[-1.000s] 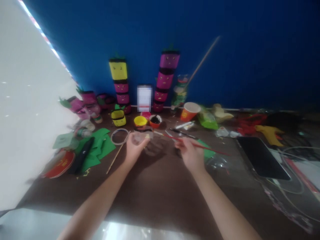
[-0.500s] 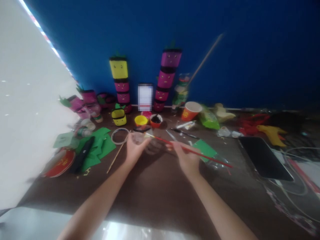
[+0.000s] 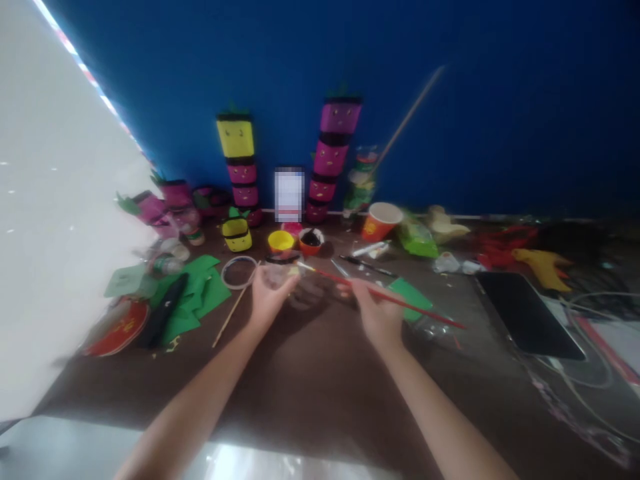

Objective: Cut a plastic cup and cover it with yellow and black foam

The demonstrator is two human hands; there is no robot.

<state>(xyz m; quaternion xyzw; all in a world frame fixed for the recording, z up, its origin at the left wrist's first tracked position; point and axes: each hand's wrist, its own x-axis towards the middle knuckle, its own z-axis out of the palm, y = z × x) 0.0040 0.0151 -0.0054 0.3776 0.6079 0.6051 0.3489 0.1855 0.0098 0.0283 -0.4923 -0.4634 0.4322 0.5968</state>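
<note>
Shifting slightly toward three o'clock: red brush (image 3: 425,311), gripped in right fingers (image 3: 359,288). Left fingers (image 3: 289,287): gripping clear plastic piece (image 3: 274,274).

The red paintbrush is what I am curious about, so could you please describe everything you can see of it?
The paintbrush has a long, thin, straight red handle and a paler section towards its bristle end. The right hand grips it partway along. It slants in view, bristle end upper left, tail lower right, passing over green paper. Its bristle end is beside the clear piece in the left hand; blur hides whether they touch, and any paint on the bristles.
</note>
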